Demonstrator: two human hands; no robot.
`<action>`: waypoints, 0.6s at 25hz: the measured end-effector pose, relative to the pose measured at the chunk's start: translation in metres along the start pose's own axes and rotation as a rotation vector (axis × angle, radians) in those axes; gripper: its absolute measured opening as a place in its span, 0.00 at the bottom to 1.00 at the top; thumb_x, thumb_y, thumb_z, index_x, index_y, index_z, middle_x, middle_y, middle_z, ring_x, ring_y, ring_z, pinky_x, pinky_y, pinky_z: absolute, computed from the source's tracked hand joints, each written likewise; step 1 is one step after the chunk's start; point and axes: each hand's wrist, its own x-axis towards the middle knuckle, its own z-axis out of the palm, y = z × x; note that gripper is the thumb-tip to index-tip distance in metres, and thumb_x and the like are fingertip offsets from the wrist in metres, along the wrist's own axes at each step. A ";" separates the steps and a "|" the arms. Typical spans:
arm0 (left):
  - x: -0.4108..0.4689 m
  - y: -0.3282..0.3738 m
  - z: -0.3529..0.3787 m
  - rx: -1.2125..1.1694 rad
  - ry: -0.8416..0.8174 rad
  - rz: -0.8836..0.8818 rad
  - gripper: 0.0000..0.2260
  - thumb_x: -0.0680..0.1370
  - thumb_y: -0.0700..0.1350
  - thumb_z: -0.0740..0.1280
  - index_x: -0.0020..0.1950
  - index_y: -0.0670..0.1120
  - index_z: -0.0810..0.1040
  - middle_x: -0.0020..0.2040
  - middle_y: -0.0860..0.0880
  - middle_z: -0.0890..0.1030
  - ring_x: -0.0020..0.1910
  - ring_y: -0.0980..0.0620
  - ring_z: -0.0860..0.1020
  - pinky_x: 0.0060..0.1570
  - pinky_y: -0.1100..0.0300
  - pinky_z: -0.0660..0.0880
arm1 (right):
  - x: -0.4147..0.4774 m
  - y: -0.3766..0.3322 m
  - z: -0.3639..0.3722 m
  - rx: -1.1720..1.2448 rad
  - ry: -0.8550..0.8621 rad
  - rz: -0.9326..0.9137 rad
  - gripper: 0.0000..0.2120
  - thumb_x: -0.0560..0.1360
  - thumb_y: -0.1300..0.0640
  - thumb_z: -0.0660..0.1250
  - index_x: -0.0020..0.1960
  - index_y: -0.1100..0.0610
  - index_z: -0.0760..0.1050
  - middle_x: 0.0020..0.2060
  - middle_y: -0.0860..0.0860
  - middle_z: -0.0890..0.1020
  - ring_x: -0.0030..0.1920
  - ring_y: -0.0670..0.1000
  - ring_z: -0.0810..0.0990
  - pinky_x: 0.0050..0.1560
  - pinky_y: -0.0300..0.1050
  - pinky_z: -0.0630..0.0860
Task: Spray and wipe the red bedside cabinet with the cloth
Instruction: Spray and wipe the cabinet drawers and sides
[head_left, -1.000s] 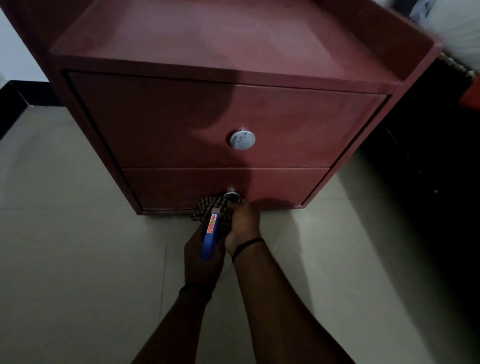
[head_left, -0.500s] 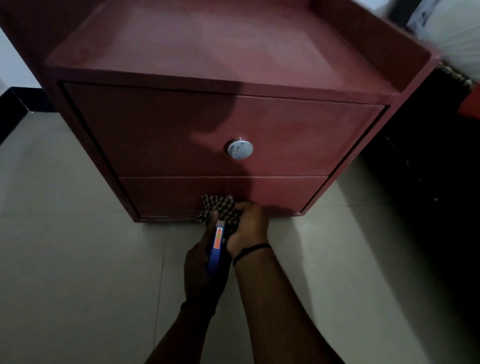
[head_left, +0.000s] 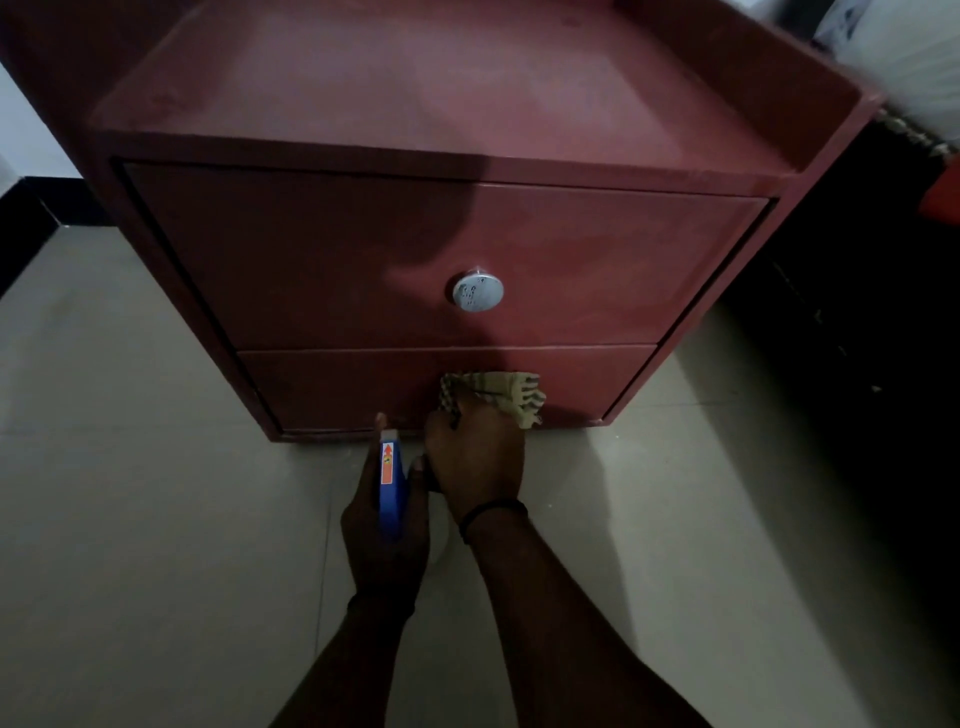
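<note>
A pale tiled floor (head_left: 130, 519) carries the red cabinet (head_left: 467, 104), seen from above and in front in dim light, its raised-edge top bare. The upper drawer (head_left: 311, 260) and the shallower lower drawer (head_left: 337, 384) both sit flush.

The right hand (head_left: 475, 457) reaches to the foot of the cabinet, back of the hand up, fingers curled into the checked cloth (head_left: 498, 389) and pressing it against the lower drawer front. The cloth lies bunched just beyond the knuckles, its long axis running side to side along the drawer, spilling past the hand to the right, right of the drawer's middle and close to its bottom edge.

Just beside it, the left hand (head_left: 384, 540) wraps round the bottle (head_left: 390, 483). The blue spray head, with an orange label on top, runs lengthwise away from the person; its nozzle points at the base of the cabinet, just short of it. One fingertip shows beside the nozzle and the thumb lies on the right of the head. The two hands touch or nearly touch.

A round silver knob (head_left: 477, 292) sits mid-front on the upper drawer, above the cloth. A dark wristband (head_left: 493, 512) circles the right wrist.
</note>
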 end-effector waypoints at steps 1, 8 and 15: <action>0.001 -0.001 -0.002 0.005 0.012 0.016 0.21 0.78 0.41 0.69 0.71 0.49 0.72 0.50 0.53 0.81 0.46 0.59 0.81 0.46 0.57 0.81 | 0.001 -0.003 -0.002 -0.075 0.002 -0.047 0.08 0.70 0.55 0.66 0.38 0.57 0.81 0.34 0.55 0.83 0.37 0.57 0.81 0.35 0.41 0.69; 0.007 -0.004 -0.008 0.011 0.073 0.073 0.24 0.78 0.57 0.66 0.73 0.53 0.73 0.56 0.37 0.82 0.49 0.45 0.83 0.50 0.47 0.82 | 0.007 -0.009 0.003 -0.358 -0.014 -0.204 0.07 0.57 0.56 0.73 0.26 0.55 0.76 0.24 0.51 0.79 0.25 0.55 0.78 0.30 0.39 0.68; 0.005 -0.002 -0.008 0.013 0.067 0.006 0.22 0.79 0.56 0.69 0.72 0.65 0.69 0.52 0.43 0.83 0.46 0.45 0.83 0.46 0.41 0.82 | 0.006 0.014 -0.002 0.076 0.172 0.106 0.12 0.72 0.55 0.66 0.51 0.51 0.85 0.48 0.50 0.86 0.50 0.53 0.83 0.51 0.43 0.77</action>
